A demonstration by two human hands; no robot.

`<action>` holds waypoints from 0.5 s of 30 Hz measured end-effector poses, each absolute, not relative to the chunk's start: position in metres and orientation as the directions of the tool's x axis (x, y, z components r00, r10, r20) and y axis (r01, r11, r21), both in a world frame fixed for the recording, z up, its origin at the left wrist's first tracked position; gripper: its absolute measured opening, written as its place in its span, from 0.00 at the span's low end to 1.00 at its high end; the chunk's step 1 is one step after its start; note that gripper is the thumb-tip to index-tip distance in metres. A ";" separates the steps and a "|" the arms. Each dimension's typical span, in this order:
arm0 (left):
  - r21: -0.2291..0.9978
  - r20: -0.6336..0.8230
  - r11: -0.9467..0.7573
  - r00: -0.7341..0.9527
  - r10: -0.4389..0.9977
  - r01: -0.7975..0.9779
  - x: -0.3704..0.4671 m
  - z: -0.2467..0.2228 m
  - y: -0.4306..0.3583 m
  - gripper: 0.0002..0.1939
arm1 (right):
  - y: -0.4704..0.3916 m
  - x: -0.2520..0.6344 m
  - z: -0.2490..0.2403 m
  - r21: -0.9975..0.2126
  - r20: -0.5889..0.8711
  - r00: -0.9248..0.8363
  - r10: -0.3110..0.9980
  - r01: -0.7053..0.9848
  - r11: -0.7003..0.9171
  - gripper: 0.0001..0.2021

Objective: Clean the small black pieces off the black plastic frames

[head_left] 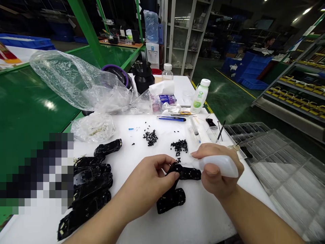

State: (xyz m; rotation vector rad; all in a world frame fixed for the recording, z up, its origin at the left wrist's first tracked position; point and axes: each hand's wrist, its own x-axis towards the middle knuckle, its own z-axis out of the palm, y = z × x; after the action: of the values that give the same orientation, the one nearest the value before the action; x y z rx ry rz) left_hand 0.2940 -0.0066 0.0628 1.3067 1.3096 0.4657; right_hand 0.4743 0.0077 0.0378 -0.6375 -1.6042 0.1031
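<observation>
My left hand (154, 176) pinches a black plastic part (191, 173) between thumb and fingers, just above the white tabletop. A second black plastic part (175, 200) lies below it, partly hidden by my hand. My right hand (223, 169) is wrapped round a translucent white squeeze bottle (223, 165), tilted so its thin nozzle points left over the held part. Whether the tip touches the part, I cannot tell. Beyond my hands are two heaps of tiny black pieces, one nearer heap (179, 146) and one farther heap (150, 137).
Several finished-looking black parts (92, 179) lie in a row at left. Behind are a plastic bag (93, 127), a blue utility knife (172, 119), a tissue pack (164, 100), a white drink bottle (200, 96) and a black flask (143, 76). Clear compartment trays (286, 169) stand at right.
</observation>
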 end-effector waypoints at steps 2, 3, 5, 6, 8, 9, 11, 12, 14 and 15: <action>0.869 -0.423 0.291 0.296 0.857 0.400 0.294 0.062 -0.007 0.11 | 0.008 0.475 0.038 -0.427 0.888 -0.011 0.460 0.351 0.833 0.16; 0.869 -0.419 0.287 0.294 0.859 0.402 0.294 0.062 -0.007 0.11 | 0.008 0.475 0.038 -0.429 0.887 -0.011 0.462 0.357 0.830 0.17; 0.872 -0.411 0.277 0.295 0.862 0.404 0.294 0.062 -0.006 0.11 | 0.008 0.475 0.037 -0.435 0.884 -0.004 0.468 0.365 0.823 0.17; 0.873 -0.407 0.273 0.296 0.864 0.404 0.294 0.062 -0.006 0.11 | 0.008 0.475 0.037 -0.439 0.881 -0.003 0.473 0.366 0.820 0.17; 0.876 -0.399 0.265 0.298 0.867 0.403 0.294 0.061 -0.006 0.11 | 0.008 0.475 0.037 -0.443 0.879 -0.002 0.478 0.368 0.817 0.17; 0.877 -0.397 0.263 0.300 0.867 0.403 0.293 0.061 -0.006 0.11 | 0.008 0.475 0.037 -0.444 0.878 -0.003 0.479 0.370 0.816 0.17; 0.877 -0.398 0.264 0.300 0.867 0.401 0.293 0.060 -0.006 0.11 | 0.008 0.475 0.037 -0.446 0.877 -0.002 0.480 0.369 0.815 0.17; 0.876 -0.401 0.267 0.300 0.865 0.401 0.293 0.060 -0.006 0.11 | 0.007 0.475 0.037 -0.450 0.875 -0.002 0.484 0.367 0.814 0.17; 0.874 -0.405 0.271 0.296 0.865 0.403 0.293 0.060 -0.006 0.12 | 0.007 0.476 0.037 -0.464 0.867 -0.005 0.499 0.360 0.810 0.17; 0.873 -0.407 0.273 0.294 0.865 0.404 0.294 0.060 -0.006 0.12 | 0.007 0.476 0.037 -0.471 0.863 -0.005 0.505 0.356 0.807 0.17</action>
State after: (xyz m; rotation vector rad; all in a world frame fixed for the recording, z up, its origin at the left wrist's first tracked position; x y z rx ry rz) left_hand 0.2938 -0.0063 0.0603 1.3330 1.3112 0.4742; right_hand 0.4763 0.0069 0.0372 -0.6962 -1.6133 0.1341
